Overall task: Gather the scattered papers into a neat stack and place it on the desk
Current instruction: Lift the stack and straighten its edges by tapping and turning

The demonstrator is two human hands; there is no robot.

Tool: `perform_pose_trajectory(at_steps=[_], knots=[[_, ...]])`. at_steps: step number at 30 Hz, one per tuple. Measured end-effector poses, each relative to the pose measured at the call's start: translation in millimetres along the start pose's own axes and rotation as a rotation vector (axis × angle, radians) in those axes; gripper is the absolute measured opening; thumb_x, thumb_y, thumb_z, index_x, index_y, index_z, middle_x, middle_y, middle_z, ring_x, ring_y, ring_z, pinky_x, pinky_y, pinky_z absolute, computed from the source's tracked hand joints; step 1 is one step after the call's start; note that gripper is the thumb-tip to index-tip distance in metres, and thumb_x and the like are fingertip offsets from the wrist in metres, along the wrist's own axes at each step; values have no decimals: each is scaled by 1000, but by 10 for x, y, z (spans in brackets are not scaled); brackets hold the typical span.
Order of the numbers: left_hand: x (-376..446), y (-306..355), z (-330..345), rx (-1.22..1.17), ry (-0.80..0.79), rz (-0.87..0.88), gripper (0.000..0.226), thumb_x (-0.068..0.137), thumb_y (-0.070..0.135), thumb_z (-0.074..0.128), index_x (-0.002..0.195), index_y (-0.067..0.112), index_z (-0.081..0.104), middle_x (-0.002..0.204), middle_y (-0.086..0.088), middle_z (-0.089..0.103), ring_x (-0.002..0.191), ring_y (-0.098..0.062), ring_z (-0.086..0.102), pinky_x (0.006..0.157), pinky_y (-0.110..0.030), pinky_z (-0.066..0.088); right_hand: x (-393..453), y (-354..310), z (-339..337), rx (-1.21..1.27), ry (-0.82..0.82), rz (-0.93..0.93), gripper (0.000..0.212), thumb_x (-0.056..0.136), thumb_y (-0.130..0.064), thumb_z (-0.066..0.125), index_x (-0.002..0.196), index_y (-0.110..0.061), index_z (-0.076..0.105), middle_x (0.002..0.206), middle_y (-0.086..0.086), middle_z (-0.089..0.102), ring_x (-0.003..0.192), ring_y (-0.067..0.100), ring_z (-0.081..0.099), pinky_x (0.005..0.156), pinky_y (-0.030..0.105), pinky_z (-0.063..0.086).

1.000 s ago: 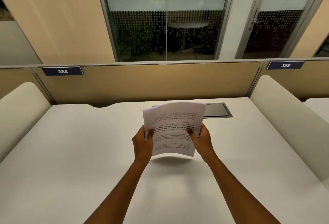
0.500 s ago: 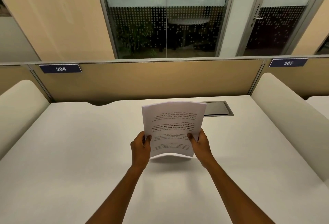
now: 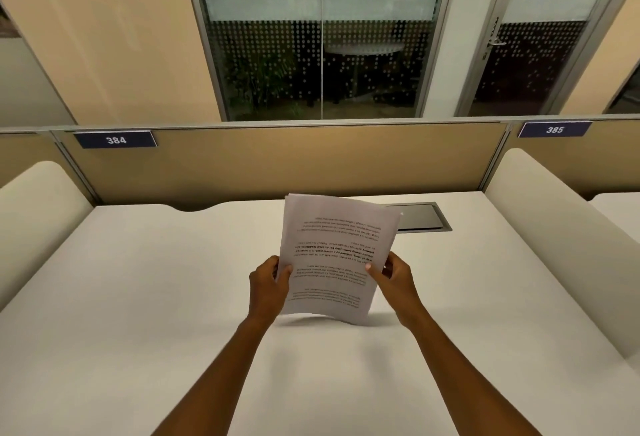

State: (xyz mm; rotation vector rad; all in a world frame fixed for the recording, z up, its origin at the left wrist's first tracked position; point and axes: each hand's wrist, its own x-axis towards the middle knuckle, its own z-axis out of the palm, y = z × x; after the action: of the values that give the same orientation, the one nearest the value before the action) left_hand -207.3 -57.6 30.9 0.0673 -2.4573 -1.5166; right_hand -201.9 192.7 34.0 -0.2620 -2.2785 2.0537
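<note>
Sheets of paper (image 3: 337, 248): white, black printed lines, a few in bold. Desk (image 3: 138, 314) off-white; side dividers (image 3: 554, 227) cream; back partition (image 3: 277, 161) tan. Number plates (image 3: 116, 140) navy with white digits; glass wall (image 3: 311, 54) frosted above, white dot grid below.

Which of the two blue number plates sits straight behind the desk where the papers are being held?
The plate reading 384, on this desk's back panel at left; 385 belongs to the next bay, right.
</note>
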Motion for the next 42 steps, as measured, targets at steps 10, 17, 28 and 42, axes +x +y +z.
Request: perform_pose_trajectory(at_steps=[10, 17, 28, 42], knots=[[550, 446, -361, 186, -61, 200, 15, 91, 20, 58, 83, 8, 62, 80, -2, 69, 67, -17, 67, 59, -25, 56, 176, -225, -298, 225, -63, 59, 44, 83, -13, 73, 124, -10, 57, 113, 12, 69, 105, 29, 67, 92, 46, 56], [753, 769, -527, 404, -165, 391, 13, 93, 16, 54, 82, 12, 59, 88, -4, 70, 73, -20, 66, 62, -27, 55, 193, -260, -412, -73, -81, 15, 19, 81, -19, 76, 97, -12, 68, 96, 3, 75, 93, 28, 70, 78, 29, 58], [607, 935, -331, 622, -295, 530, 9, 92, 18, 56, 86, 14, 61, 103, -9, 72, 83, -27, 68, 70, -36, 60, 147, -501, -230, -204, -140, -143, 8, 90, -25, 65, 94, -32, 61, 93, -6, 71, 85, 14, 70, 68, 21, 56], [465, 261, -708, 161, -173, 75, 30, 75, 28, 80, 87, 7, 63, 84, -5, 70, 75, -21, 67, 64, -24, 55, 80, -136, -398, -79, -54, -50, 14, 93, -26, 59, 107, -24, 59, 102, 0, 73, 83, 24, 73, 72, 38, 61]])
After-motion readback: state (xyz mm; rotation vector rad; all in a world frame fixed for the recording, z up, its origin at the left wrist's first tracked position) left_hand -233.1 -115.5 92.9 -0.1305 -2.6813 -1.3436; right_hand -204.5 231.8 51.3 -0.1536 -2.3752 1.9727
